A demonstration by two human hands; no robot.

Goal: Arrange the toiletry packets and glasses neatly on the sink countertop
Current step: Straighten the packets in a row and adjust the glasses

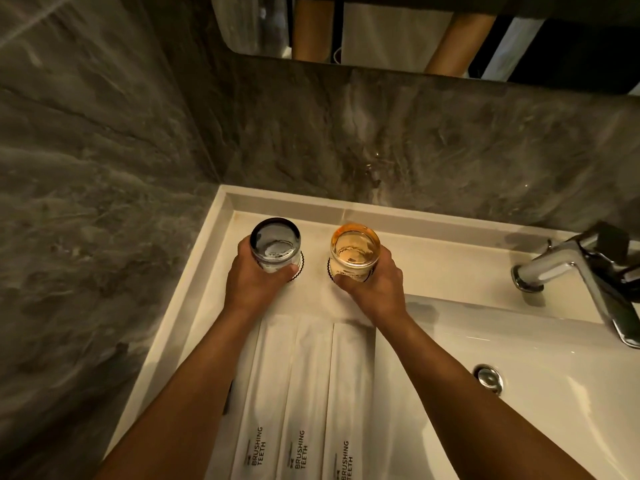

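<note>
I have left hand (pixel 256 278) wrapped around grey glass (pixel 276 244), right hand (pixel 372 282) around amber glass (pixel 355 250); risk: tipping either off its coaster

A bathroom is showing here: a white sink (pixel 519 393) with a chrome faucet (pixel 568 268), marble walls (pixel 104 168), a mirror (pixel 381 29) hanging above.

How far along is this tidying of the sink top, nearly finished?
Nearly, it seems. Done: three white "BRUSHING TEETH" paper packets lie side by side on the white countertop. In hand: the left hand grips a grey-tinted glass, the right hand an amber-tinted glass, level with each other. Left: releasing them.
</note>
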